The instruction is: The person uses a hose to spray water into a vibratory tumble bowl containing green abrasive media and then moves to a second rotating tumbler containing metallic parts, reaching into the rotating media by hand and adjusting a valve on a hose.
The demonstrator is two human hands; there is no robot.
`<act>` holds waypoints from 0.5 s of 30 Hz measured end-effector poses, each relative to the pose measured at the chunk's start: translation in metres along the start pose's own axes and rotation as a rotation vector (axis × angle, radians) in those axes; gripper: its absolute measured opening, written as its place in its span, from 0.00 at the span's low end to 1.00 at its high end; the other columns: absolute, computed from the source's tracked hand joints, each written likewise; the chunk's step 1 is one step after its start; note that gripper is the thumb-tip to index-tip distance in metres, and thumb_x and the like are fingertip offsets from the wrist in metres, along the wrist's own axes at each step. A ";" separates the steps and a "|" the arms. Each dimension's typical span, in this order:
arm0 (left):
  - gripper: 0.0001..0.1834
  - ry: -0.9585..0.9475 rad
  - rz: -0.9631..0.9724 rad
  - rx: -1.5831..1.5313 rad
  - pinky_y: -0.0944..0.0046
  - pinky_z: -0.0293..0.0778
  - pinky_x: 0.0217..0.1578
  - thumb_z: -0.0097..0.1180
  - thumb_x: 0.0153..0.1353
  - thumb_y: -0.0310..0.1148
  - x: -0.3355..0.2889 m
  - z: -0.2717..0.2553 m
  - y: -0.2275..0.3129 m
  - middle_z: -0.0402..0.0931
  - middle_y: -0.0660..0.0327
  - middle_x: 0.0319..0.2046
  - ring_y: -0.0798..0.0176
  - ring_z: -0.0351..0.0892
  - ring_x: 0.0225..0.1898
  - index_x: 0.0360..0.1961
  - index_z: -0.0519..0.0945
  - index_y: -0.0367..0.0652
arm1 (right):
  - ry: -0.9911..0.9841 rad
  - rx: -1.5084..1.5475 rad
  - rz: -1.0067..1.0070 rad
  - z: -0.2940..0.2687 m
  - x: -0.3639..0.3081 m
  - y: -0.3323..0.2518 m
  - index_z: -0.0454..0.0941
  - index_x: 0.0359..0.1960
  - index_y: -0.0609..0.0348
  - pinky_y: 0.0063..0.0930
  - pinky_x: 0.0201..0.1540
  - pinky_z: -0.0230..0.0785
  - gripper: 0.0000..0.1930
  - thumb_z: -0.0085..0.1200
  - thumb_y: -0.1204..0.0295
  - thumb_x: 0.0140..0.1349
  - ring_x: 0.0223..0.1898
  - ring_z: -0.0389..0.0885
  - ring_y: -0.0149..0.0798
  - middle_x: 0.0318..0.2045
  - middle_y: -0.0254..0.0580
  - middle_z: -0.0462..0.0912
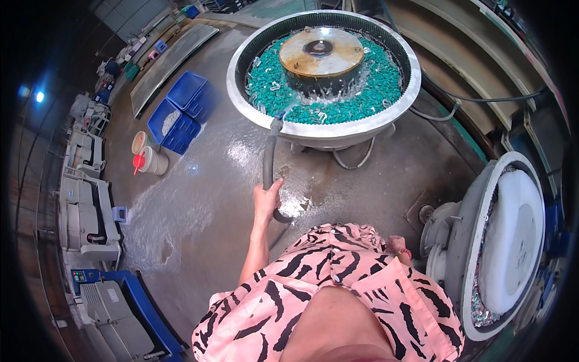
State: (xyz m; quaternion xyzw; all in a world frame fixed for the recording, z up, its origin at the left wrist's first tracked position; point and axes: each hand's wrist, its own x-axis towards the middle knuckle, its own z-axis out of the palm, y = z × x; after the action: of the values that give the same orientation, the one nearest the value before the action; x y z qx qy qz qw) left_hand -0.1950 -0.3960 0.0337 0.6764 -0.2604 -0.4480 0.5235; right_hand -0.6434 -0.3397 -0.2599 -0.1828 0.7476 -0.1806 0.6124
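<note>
My left hand [267, 196] is wrapped round a thick grey hose [269, 154], which rises from the fist toward the large round tub. The hose's blue nozzle [281, 113] reaches over the white rim [319, 130] of this vibratory finishing bowl, and water sprays from it. Inside the bowl lie many green tumbling stones [265, 75], with small shiny metal pieces scattered among them. A rusty round cover [322, 51] tops the bowl's centre post. My right hand [398, 244] hangs beside my right hip, nearest the second machine; its fingers are too small and partly hidden to read.
A second round machine [476, 241] with a white lid stands close on the right. Blue crates [175, 123] and white buckets [155, 161] sit on the wet floor at the left. Grey machines [87, 205] line the left wall. A cable [356, 166] hangs beneath the bowl.
</note>
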 end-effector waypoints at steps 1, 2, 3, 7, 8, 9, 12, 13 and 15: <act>0.19 0.005 -0.009 0.002 0.70 0.52 0.07 0.57 0.54 0.32 -0.001 -0.002 -0.001 0.59 0.69 0.06 0.75 0.56 0.06 0.11 0.64 0.46 | -0.006 -0.006 0.022 0.000 0.000 -0.002 0.72 0.46 0.59 0.39 0.22 0.72 0.15 0.41 0.76 0.56 0.22 0.77 0.44 0.26 0.51 0.79; 0.19 0.012 -0.019 0.003 0.70 0.52 0.07 0.57 0.54 0.32 -0.002 -0.003 -0.001 0.59 0.69 0.06 0.75 0.56 0.06 0.11 0.64 0.46 | -0.013 -0.013 0.044 0.001 0.000 -0.004 0.72 0.46 0.59 0.39 0.22 0.73 0.15 0.41 0.76 0.56 0.22 0.77 0.44 0.27 0.51 0.79; 0.19 0.017 -0.018 0.002 0.70 0.52 0.07 0.57 0.54 0.32 -0.003 -0.004 0.000 0.59 0.69 0.06 0.75 0.56 0.06 0.11 0.64 0.46 | -0.017 -0.017 0.042 0.001 -0.001 -0.005 0.72 0.46 0.59 0.39 0.22 0.73 0.15 0.41 0.76 0.56 0.22 0.77 0.44 0.27 0.51 0.79; 0.19 0.011 -0.007 0.050 0.70 0.53 0.07 0.57 0.54 0.33 -0.002 0.000 0.000 0.60 0.69 0.06 0.75 0.57 0.06 0.11 0.64 0.46 | 0.000 -0.037 0.050 0.000 -0.010 -0.007 0.72 0.45 0.58 0.40 0.23 0.73 0.15 0.39 0.76 0.57 0.21 0.77 0.45 0.27 0.52 0.79; 0.19 0.006 -0.006 0.072 0.70 0.53 0.07 0.57 0.54 0.33 0.000 0.000 -0.001 0.60 0.69 0.06 0.75 0.57 0.06 0.11 0.64 0.46 | 0.004 -0.016 0.056 0.000 -0.012 -0.008 0.72 0.45 0.58 0.40 0.23 0.73 0.15 0.38 0.76 0.56 0.21 0.77 0.45 0.27 0.52 0.79; 0.19 0.019 -0.010 0.066 0.70 0.53 0.07 0.57 0.54 0.33 -0.003 -0.002 0.000 0.60 0.69 0.06 0.75 0.57 0.06 0.11 0.64 0.46 | -0.001 -0.029 0.056 -0.001 -0.012 -0.008 0.72 0.45 0.58 0.40 0.23 0.73 0.15 0.38 0.76 0.56 0.21 0.77 0.45 0.27 0.52 0.79; 0.19 0.008 -0.011 0.055 0.70 0.54 0.07 0.57 0.54 0.33 -0.007 -0.005 0.001 0.60 0.69 0.06 0.75 0.57 0.06 0.11 0.64 0.46 | -0.027 -0.009 0.051 -0.001 -0.005 -0.002 0.72 0.44 0.58 0.41 0.23 0.72 0.15 0.38 0.76 0.57 0.21 0.76 0.45 0.27 0.52 0.79; 0.20 0.006 -0.007 0.055 0.70 0.54 0.07 0.57 0.54 0.34 -0.007 -0.005 0.000 0.60 0.69 0.06 0.75 0.57 0.06 0.11 0.64 0.46 | -0.033 0.005 0.042 -0.002 -0.003 0.001 0.72 0.44 0.59 0.42 0.23 0.72 0.15 0.38 0.76 0.57 0.21 0.76 0.46 0.26 0.53 0.79; 0.20 0.002 -0.002 0.055 0.70 0.54 0.07 0.57 0.54 0.34 -0.008 -0.005 0.001 0.60 0.69 0.06 0.75 0.57 0.06 0.11 0.64 0.46 | -0.038 0.021 0.033 -0.004 0.002 0.006 0.72 0.44 0.59 0.43 0.23 0.71 0.14 0.39 0.76 0.57 0.21 0.76 0.46 0.26 0.53 0.78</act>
State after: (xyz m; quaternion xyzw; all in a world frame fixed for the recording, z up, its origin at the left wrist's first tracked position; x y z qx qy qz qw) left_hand -0.1940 -0.3876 0.0372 0.6911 -0.2714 -0.4407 0.5045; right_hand -0.6481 -0.3356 -0.2637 -0.1675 0.7369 -0.1747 0.6312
